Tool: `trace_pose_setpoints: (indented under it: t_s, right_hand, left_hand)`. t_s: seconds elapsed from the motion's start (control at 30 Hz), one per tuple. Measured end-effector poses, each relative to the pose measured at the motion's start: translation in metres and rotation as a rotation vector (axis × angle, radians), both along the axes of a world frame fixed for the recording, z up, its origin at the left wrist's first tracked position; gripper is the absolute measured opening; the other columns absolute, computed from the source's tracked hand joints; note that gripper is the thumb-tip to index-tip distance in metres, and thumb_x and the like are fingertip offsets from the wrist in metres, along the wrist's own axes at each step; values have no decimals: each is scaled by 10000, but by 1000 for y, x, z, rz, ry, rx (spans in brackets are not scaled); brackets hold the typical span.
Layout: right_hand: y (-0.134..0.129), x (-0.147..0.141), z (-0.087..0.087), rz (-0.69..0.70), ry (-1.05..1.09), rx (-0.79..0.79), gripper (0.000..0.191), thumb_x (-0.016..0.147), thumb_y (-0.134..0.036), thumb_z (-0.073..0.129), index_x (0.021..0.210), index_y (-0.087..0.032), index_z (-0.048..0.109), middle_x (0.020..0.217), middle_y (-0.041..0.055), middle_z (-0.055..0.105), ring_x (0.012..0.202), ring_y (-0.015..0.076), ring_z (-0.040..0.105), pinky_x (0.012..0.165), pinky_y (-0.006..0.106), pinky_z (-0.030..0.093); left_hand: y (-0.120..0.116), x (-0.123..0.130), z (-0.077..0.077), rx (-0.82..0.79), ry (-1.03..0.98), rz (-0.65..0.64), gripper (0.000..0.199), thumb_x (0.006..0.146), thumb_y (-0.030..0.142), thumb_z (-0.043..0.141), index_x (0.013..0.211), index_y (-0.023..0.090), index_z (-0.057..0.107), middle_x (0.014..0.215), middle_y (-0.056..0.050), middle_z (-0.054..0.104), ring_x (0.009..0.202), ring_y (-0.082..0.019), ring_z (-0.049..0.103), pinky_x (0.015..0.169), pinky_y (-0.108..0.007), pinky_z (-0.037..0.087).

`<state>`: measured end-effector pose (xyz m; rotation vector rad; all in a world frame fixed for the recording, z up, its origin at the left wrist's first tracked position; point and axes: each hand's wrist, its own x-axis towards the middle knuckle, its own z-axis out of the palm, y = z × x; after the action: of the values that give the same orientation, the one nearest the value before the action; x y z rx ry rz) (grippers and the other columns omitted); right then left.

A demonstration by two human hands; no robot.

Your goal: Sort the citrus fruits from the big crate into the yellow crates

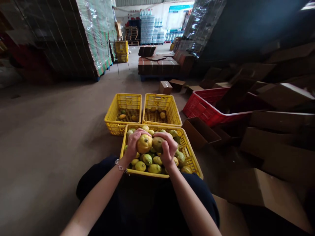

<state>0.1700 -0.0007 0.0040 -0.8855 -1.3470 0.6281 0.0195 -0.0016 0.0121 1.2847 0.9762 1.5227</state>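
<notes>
Three yellow crates counted: near crate (191,153), far-left crate (116,128), far-right crate (175,114). We see the left hand (133,144) grasping one yellow fruit (144,144), the right hand (169,149) one duller fruit (157,144), both over the near crate. Heaped lower fruits are hidden. We cannot read the blue sign (180,8).

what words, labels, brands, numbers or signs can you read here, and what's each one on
No text can be read with certainty.
Blue sign at the back: pale lettering, too small and blurred.
Back wall: red marks, too blurred.
Two rear yellow crates: a mark inside each far wall, unreadable.
Yellow fruit in the left hand, duller fruit in the right hand: no writing visible.
</notes>
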Motion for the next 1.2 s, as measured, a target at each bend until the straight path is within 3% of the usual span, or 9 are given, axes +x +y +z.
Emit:
trace_pose_setpoints:
  t_s: [0.2, 0.37, 0.73, 0.83, 0.9, 1.0, 1.07, 1.2]
  right_hand:
    - [-12, 6, -13, -64, -66, 234, 331, 862, -446, 551, 994, -295, 815, 963, 95, 786, 912, 334, 723, 883, 535, 566]
    - [-17, 8, -8, -78, -41, 189, 350, 822, -507, 566, 944, -290, 814, 927, 105, 775, 904, 352, 724, 875, 561, 577]
    - [-15, 9, -4, -78, -19, 143, 307, 760, -476, 617, 920, -295, 807, 911, 98, 766, 879, 347, 719, 880, 562, 571]
    - [-16, 7, -1, -103, -15, 127, 296, 755, -487, 622, 891, -291, 797, 896, 88, 762, 882, 340, 717, 888, 544, 567]
    - [-14, 3, 3, -109, -16, 86, 269, 796, -473, 610, 888, -288, 783, 903, 74, 762, 897, 319, 708, 904, 506, 556]
    - [-6, -5, 8, -124, -43, -110, 250, 880, -450, 566, 866, -276, 745, 901, 46, 758, 880, 268, 679, 889, 424, 530]
    - [2, -8, 8, -122, -43, -273, 293, 909, -482, 534, 813, -266, 708, 847, 25, 733, 835, 237, 642, 864, 382, 514]
    - [19, -11, -1, -64, 69, -531, 273, 807, -519, 637, 732, -257, 648, 759, -8, 655, 778, 199, 581, 769, 326, 535]
  left_hand:
    - [-15, -6, 6, 197, 151, 31, 561, 937, 618, 442, 778, 227, 813, 872, -102, 743, 910, -296, 644, 945, -440, 488]
    - [-18, -4, 6, 276, 137, 23, 538, 951, 612, 467, 843, 233, 834, 884, -99, 757, 903, -295, 646, 920, -431, 483]
    - [-16, -2, 13, 190, 115, -1, 596, 894, 730, 517, 787, 232, 827, 861, -104, 756, 912, -306, 659, 936, -441, 492]
    - [-13, 2, 13, 75, 59, -26, 586, 836, 753, 571, 740, 223, 801, 871, -104, 762, 956, -316, 678, 964, -437, 509]
    - [-6, 7, 10, -112, -86, -42, 543, 810, 720, 606, 732, 209, 772, 879, -97, 771, 986, -312, 695, 972, -419, 524]
    - [8, 12, -3, -502, -378, -72, 517, 802, 689, 616, 816, 186, 737, 863, -93, 776, 984, -305, 729, 926, -402, 566]
    - [16, 12, -15, -679, -494, -65, 509, 818, 688, 605, 892, 198, 720, 872, -89, 782, 973, -298, 743, 882, -398, 590]
    - [23, 5, -29, -749, -482, -45, 525, 831, 674, 593, 1070, 218, 698, 1037, -109, 791, 1006, -293, 747, 816, -384, 607]
